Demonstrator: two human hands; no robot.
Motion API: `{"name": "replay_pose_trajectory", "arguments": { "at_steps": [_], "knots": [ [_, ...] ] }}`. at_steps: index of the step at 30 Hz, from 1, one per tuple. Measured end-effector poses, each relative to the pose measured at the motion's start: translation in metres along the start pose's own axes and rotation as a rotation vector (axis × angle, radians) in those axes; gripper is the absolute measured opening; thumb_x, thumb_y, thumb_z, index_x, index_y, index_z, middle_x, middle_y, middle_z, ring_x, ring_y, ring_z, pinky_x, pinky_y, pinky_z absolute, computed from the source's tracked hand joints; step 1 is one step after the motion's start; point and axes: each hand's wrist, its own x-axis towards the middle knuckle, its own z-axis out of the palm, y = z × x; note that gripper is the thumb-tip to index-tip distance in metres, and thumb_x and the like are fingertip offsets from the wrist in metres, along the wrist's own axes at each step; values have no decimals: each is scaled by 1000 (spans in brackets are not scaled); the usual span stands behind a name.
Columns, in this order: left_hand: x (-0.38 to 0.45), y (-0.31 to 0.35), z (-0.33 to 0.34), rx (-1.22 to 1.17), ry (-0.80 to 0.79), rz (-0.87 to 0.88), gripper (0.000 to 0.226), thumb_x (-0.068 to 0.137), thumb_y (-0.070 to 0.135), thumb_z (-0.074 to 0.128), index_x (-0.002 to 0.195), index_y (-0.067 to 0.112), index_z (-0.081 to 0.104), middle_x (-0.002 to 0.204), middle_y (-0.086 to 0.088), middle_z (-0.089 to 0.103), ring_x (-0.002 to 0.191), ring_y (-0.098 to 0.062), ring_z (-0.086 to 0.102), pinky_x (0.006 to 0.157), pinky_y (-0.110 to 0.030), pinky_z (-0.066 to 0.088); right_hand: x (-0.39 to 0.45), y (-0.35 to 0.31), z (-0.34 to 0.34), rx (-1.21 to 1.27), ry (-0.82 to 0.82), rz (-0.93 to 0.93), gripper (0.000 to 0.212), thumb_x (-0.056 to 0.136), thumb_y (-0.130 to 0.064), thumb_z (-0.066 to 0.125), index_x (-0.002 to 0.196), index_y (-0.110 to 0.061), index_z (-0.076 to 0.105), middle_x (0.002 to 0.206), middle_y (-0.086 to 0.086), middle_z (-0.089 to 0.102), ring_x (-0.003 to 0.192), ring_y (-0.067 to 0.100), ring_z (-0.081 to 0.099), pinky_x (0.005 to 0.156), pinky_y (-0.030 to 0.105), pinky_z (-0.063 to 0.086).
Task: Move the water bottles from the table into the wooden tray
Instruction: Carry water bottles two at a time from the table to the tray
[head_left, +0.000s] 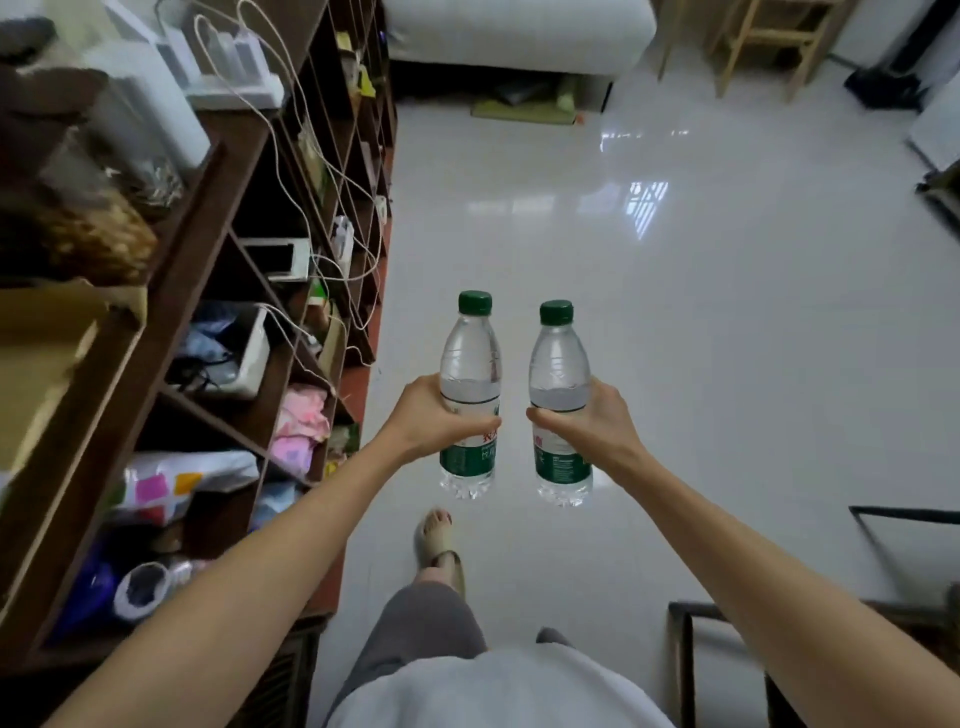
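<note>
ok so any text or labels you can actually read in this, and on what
None can be read for certain.
Left bottle label: red characters and white print on green, too blurred to read.
Right bottle label: white print on green, mostly behind the fingers, too small to read.
Shelf items: packages and boxes, no legible print.

Plenty of open room is seen ahead and to the right, where the glossy white floor (675, 322) stretches bare toward the far side. The whole left side is walled off by a dark wooden shelf unit (218, 291), crammed with bags and boxes, with white cables (311, 208) draped loose over its front. A dark metal frame (691, 665) is parked low on the right. Farther off, the way is closed by a white sofa (519, 31) and a wooden stool (769, 36).
</note>
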Motion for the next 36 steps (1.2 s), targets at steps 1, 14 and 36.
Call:
{"name": "replay_pose_trajectory", "arguments": {
  "at_steps": [1, 14, 36],
  "knots": [
    [28, 3, -9, 5, -3, 3, 31, 67, 25, 83, 96, 18, 75, 90, 2, 76, 88, -10, 71, 80, -30, 59, 28, -5, -1, -6, -1, -1, 36, 68, -35, 80, 96, -17, 65, 85, 1, 70, 82, 21, 69, 76, 43, 60],
    [370, 93, -137, 4, -46, 27, 33, 65, 26, 82, 95, 19, 74, 91, 1, 76, 90, -12, 71, 83, -33, 59, 361, -94, -30, 29, 85, 61, 45, 61, -43, 78, 98, -23, 63, 86, -3, 69, 83, 21, 68, 77, 45, 60],
    [898, 209, -281, 55, 171, -17, 42, 64, 28, 85, 103, 20, 72, 92, 8, 72, 88, -6, 67, 73, -17, 53, 963, -240, -108, -100, -101, -72, 63, 56, -50, 77, 110, -21, 63, 98, 1, 71, 89, 24, 68, 81, 47, 59]
  ]
}}
